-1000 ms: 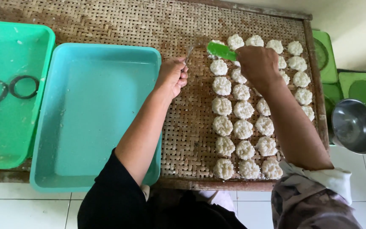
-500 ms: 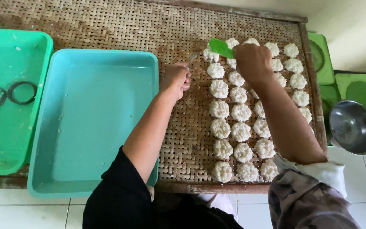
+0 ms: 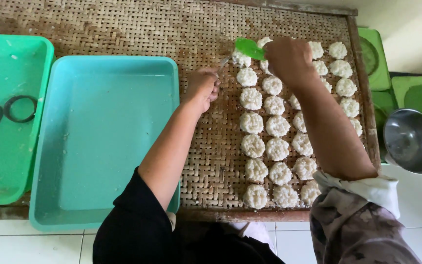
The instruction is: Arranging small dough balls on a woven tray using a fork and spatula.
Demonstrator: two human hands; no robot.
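The right hand (image 3: 289, 61) has edged left, fist closed on a green scoop (image 3: 249, 48). The left hand (image 3: 202, 88) pinches a metal tool (image 3: 224, 62) beside the far white cakes (image 3: 262, 142). Shaping another cake seems underway; careful placement comes next.

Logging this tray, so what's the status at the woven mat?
Left hand closed on a thin metal tool. Right hand holds green scoop over white rice cakes. Nothing in the way.

Empty light-blue rectangular plastic tray (image 3: 104, 142) on the left part of the woven mat. Beside it, further left, green plastic tray (image 3: 6, 120) holding dark metal rings (image 3: 6, 110). Round steel bowl (image 3: 412, 140) at right, near green plastic lids (image 3: 418, 93) on white tiles.
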